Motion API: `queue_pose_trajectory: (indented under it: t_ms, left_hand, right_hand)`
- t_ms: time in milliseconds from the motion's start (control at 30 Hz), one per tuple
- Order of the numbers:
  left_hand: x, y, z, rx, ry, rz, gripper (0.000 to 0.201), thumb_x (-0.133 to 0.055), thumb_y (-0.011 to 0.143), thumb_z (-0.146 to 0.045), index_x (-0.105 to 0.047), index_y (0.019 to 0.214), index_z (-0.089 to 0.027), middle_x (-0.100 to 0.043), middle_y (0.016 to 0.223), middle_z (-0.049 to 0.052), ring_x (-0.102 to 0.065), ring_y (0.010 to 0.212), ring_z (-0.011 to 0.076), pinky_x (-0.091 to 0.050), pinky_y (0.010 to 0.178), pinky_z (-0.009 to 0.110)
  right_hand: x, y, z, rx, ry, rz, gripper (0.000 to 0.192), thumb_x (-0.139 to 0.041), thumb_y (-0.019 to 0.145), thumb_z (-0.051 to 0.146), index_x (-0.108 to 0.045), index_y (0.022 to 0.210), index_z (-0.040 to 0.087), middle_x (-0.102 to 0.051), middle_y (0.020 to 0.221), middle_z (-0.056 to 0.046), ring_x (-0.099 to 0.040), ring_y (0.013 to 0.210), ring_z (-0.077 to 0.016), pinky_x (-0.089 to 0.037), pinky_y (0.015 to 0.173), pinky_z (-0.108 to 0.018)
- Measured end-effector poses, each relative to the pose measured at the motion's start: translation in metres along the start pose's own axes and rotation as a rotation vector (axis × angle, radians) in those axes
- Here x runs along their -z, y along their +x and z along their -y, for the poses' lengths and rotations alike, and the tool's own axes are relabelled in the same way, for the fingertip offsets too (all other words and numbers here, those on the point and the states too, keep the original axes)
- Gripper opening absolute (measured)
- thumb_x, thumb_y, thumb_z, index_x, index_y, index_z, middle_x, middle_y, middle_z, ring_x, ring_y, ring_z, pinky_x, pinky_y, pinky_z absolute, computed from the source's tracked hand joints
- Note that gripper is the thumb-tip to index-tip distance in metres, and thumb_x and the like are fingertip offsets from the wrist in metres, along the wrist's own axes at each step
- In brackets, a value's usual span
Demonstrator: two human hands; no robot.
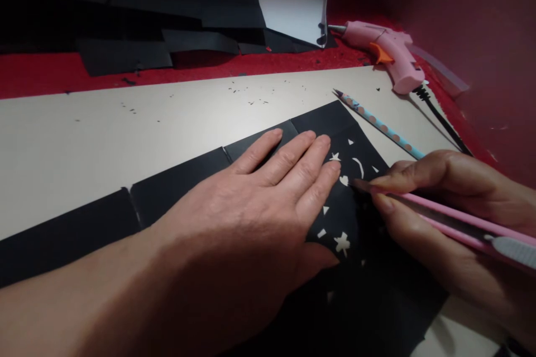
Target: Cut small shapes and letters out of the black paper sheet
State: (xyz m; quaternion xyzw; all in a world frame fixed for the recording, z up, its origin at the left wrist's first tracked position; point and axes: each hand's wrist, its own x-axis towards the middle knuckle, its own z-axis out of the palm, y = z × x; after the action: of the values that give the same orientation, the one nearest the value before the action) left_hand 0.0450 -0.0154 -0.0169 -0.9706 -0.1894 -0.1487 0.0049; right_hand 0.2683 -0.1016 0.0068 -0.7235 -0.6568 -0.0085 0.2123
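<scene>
A sheet of black card (pixel 180 195) with creases and slits along its far edge lies across the work surface. Small shapes are cut through it, among them a star-shaped hole (pixel 342 242), a heart and a crescent, with the pale surface showing through. Flat on the card rests my left hand (pixel 268 201), its fingers stretched out just left of the cutouts. My right hand (pixel 435 206) grips a pink craft knife (pixel 444 217) between thumb and fingers. The blade tip meets the card close to the heart-shaped hole (pixel 344 180).
A blue patterned pencil (pixel 381 125) lies beyond the card. Behind it are a pink glue gun (pixel 381 50) with a black cord and a white sheet (pixel 293 3). More black card (pixel 125 56) covers the back left. Tiny black scraps dot the cream board (pixel 188 122) on a red surface (pixel 42 75).
</scene>
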Motion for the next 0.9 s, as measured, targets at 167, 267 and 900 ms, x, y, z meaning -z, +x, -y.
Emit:
queue_pose_trajectory:
  t_ms: [167,267,900]
  left_hand:
    - [0.000,0.002,0.001,-0.009,-0.002,0.011,0.061,-0.029,0.114,-0.043,-0.059,0.153,-0.006,-0.054,0.162,0.019,-0.052,0.152,0.0345,-0.049,0.125,0.054]
    - [0.002,0.003,0.001,-0.012,0.001,0.021,0.061,-0.029,0.115,-0.042,-0.058,0.154,-0.006,-0.053,0.162,0.019,-0.052,0.153,0.0345,-0.048,0.125,0.054]
    - [0.003,-0.004,0.005,-0.034,-0.053,0.072,0.065,-0.035,0.114,-0.045,-0.046,0.162,-0.003,-0.044,0.170,0.022,-0.040,0.162,0.0346,-0.034,0.134,0.054]
  right_hand:
    - [0.002,-0.001,0.001,-0.003,0.017,-0.011,0.035,-0.050,0.096,0.074,-0.068,0.090,0.044,-0.082,0.075,0.009,-0.071,0.048,-0.0182,-0.047,0.039,-0.030]
    - [0.001,0.000,0.002,0.000,0.020,-0.009,0.033,-0.052,0.096,0.072,-0.069,0.090,0.043,-0.082,0.075,0.007,-0.071,0.048,-0.0189,-0.046,0.039,-0.031]
    - [0.019,-0.001,0.026,-0.314,0.140,0.201,0.016,-0.064,0.089,0.055,-0.070,0.095,0.041,-0.084,0.099,0.002,-0.076,0.080,-0.0292,-0.051,0.069,-0.043]
